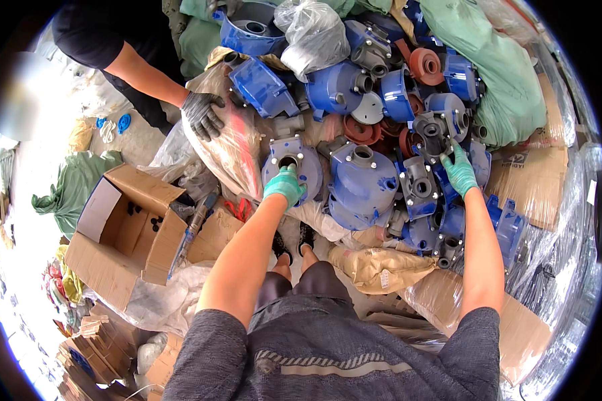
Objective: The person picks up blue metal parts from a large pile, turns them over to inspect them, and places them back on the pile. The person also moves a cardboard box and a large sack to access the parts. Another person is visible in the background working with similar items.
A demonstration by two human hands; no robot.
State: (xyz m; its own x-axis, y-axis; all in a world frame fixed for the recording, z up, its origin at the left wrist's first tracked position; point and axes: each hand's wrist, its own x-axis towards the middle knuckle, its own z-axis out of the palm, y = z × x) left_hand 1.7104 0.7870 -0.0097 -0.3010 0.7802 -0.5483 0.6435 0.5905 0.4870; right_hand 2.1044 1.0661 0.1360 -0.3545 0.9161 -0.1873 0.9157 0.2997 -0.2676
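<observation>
Left hand (pixel 284 185) closed on blue flanged casting (pixel 291 167); right hand (pixel 460 170), at 3 o'clock, grasping dark casting (pixel 433 134). Lift squarely, clear of neighbouring castings.

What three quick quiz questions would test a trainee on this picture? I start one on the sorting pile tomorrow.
1. True or false: both of the person's own hands wear green gloves.
2. The left hand rests on: A) a blue casting with a round opening, B) the open carton, C) a green sack.
3. What colour is the co-worker's glove, and what does it touch?

Key
1. True; the right hand is gloved green too, on the dark grey casting.
2. A.
3. Dark grey; it presses on a clear plastic bag.
</observation>
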